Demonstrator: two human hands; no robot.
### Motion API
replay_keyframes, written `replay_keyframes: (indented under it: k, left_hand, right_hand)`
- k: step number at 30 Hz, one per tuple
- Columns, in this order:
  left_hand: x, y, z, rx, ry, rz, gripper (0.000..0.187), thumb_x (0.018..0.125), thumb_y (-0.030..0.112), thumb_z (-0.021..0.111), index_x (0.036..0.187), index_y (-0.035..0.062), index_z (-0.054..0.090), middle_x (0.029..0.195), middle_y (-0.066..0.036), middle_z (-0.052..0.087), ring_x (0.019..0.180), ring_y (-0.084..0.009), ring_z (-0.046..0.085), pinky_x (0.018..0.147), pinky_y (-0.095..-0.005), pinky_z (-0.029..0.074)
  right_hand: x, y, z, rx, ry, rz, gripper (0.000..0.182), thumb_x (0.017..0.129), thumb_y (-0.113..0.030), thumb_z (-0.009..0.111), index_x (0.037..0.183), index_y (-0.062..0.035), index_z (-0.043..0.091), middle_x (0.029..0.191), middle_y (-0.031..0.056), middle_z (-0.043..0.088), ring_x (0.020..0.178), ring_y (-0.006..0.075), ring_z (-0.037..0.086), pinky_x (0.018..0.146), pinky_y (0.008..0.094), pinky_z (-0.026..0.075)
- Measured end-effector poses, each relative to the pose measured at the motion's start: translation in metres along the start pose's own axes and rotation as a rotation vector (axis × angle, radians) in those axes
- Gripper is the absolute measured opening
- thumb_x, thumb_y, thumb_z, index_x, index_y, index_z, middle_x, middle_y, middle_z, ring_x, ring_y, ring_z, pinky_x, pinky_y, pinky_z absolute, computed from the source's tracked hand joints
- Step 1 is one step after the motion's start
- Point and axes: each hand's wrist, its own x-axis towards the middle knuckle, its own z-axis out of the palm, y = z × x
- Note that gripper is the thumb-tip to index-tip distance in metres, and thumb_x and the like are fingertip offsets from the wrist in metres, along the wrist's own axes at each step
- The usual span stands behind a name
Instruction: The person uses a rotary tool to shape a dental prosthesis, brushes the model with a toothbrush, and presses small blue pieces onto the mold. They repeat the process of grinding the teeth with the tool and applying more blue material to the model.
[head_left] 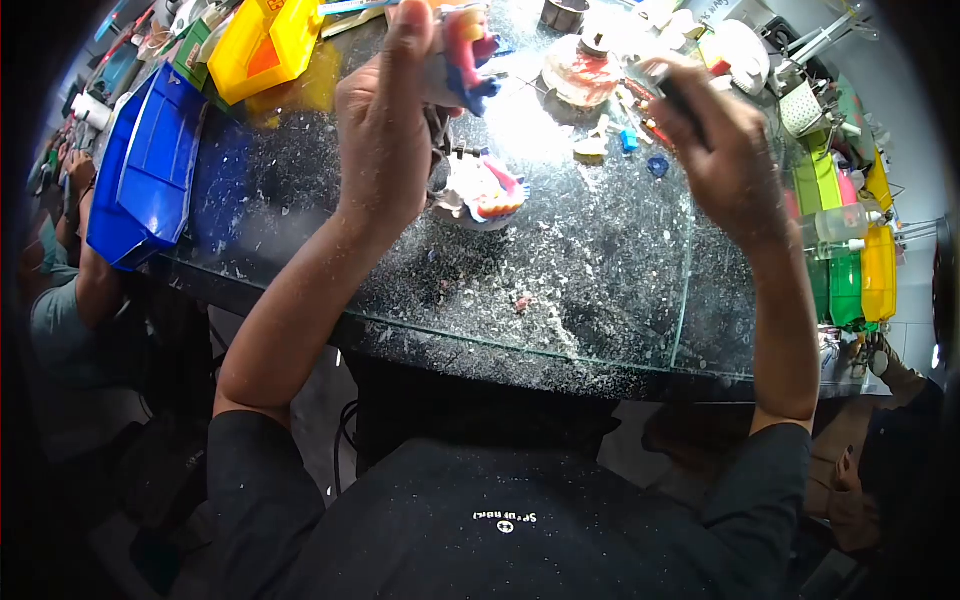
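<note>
My left hand point(385, 140) is wrapped round a hinged dental model at the top middle. Its upper half point(462, 58), white with pink and dark blue material, is raised. The lower half point(485, 190), with a row of teeth in pink and blue material, hangs open below, beside my wrist. At the upper right my right hand point(710, 140) is closed round a slim dark tool point(683, 98), whose far end is lost in glare. Between the hands a clear round burner-like jar point(582, 72) with reddish contents stands on the dusty dark worktop point(600, 270).
A blue bin point(150, 165) and a yellow bin point(262, 50) stand at the left. Small blue and cream pieces point(628, 140) lie near the jar. Green and yellow bins point(878, 272) and bottles line the right edge. Another person's arm point(95, 270) shows far left.
</note>
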Motion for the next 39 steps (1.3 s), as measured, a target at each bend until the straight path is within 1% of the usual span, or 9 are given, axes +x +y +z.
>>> replay_keyframes:
  k: [1, 4, 7, 10, 13, 17, 22, 32, 39]
  left_hand:
    - [-0.003, 0.004, 0.011, -0.022, 0.007, 0.047, 0.05, 0.095, 0.051, 0.046, 0.105, 0.0042, 0.06, 0.094, -0.004, 0.065, 0.081, -0.0077, 0.064, 0.069, -0.0209, 0.05]
    - [-0.004, 0.012, 0.015, 0.104, -0.052, 0.131, 0.06, 0.098, 0.053, 0.037, 0.076, 0.0025, 0.061, 0.073, -0.005, 0.058, 0.066, -0.0082, 0.05, 0.063, -0.0221, 0.039]
    - [-0.011, 0.034, 0.023, 0.193, -0.068, 0.035, 0.063, 0.098, 0.056, 0.034, 0.081, 0.0021, 0.06, 0.077, -0.008, 0.059, 0.072, -0.0105, 0.053, 0.07, -0.0235, 0.041]
    - [-0.012, 0.038, 0.024, 0.207, -0.08, 0.019, 0.064, 0.096, 0.058, 0.034, 0.083, 0.0022, 0.061, 0.078, -0.008, 0.06, 0.073, -0.0112, 0.055, 0.069, -0.0237, 0.042]
    - [-0.009, 0.028, 0.022, 0.186, -0.093, 0.071, 0.064, 0.096, 0.058, 0.035, 0.084, 0.0024, 0.063, 0.077, -0.008, 0.061, 0.071, -0.0106, 0.055, 0.067, -0.0229, 0.042]
    - [-0.014, 0.043, 0.028, 0.228, -0.049, -0.056, 0.063, 0.096, 0.058, 0.037, 0.083, 0.0024, 0.064, 0.074, -0.007, 0.062, 0.067, -0.0081, 0.055, 0.061, -0.0205, 0.041]
    - [-0.012, 0.026, 0.022, 0.158, -0.08, 0.047, 0.062, 0.096, 0.057, 0.039, 0.08, 0.0025, 0.065, 0.07, -0.005, 0.061, 0.062, -0.0059, 0.053, 0.055, -0.0178, 0.038]
    - [-0.014, 0.035, 0.027, 0.14, -0.057, -0.024, 0.06, 0.097, 0.053, 0.042, 0.078, 0.0007, 0.065, 0.065, -0.005, 0.059, 0.057, -0.0044, 0.048, 0.052, -0.0192, 0.035]
    - [-0.012, 0.014, 0.021, 0.096, -0.073, 0.106, 0.058, 0.097, 0.051, 0.041, 0.076, 0.0022, 0.065, 0.065, -0.003, 0.058, 0.055, -0.0032, 0.046, 0.05, -0.0184, 0.033]
  right_hand:
    - [0.0, -0.013, 0.008, 0.046, -0.028, -0.06, 0.022, 0.092, -0.023, 0.057, 0.105, -0.0057, 0.059, 0.085, 0.0141, 0.066, 0.073, 0.0266, 0.067, 0.062, 0.0372, 0.054]
    - [-0.003, -0.04, 0.022, -0.025, -0.136, -0.218, 0.014, 0.09, -0.018, 0.058, 0.096, -0.006, 0.054, 0.076, 0.0104, 0.059, 0.07, 0.0262, 0.064, 0.058, 0.0368, 0.052]
    - [-0.007, -0.049, 0.032, -0.09, -0.217, -0.201, 0.015, 0.085, -0.016, 0.063, 0.093, -0.0051, 0.054, 0.078, 0.0088, 0.057, 0.066, 0.0283, 0.059, 0.058, 0.0383, 0.049]
    - [-0.01, -0.06, 0.034, -0.191, -0.285, -0.163, 0.047, 0.082, -0.05, 0.064, 0.086, -0.0037, 0.056, 0.073, 0.0096, 0.057, 0.066, 0.0256, 0.062, 0.058, 0.0369, 0.05]
    - [-0.007, -0.067, 0.039, -0.267, -0.353, -0.09, 0.062, 0.078, -0.065, 0.059, 0.078, -0.0029, 0.059, 0.067, 0.0092, 0.058, 0.064, 0.0246, 0.064, 0.056, 0.0367, 0.051]
    - [0.0, -0.073, 0.041, -0.312, -0.396, -0.028, 0.063, 0.077, -0.067, 0.059, 0.073, -0.0037, 0.062, 0.065, 0.0094, 0.06, 0.064, 0.0248, 0.065, 0.055, 0.037, 0.051]
    - [0.0, -0.071, 0.042, -0.288, -0.327, -0.104, 0.061, 0.081, -0.062, 0.058, 0.07, -0.0037, 0.07, 0.056, 0.0115, 0.061, 0.053, 0.0232, 0.066, 0.048, 0.0315, 0.051]
    - [0.004, -0.077, 0.038, -0.332, -0.385, -0.071, 0.055, 0.082, -0.058, 0.059, 0.071, -0.0055, 0.072, 0.058, 0.011, 0.062, 0.055, 0.0226, 0.067, 0.049, 0.0317, 0.052]
    - [0.008, -0.081, 0.035, -0.323, -0.508, 0.016, 0.059, 0.079, -0.064, 0.058, 0.076, -0.0063, 0.07, 0.064, 0.0127, 0.064, 0.062, 0.0253, 0.068, 0.054, 0.0359, 0.053]
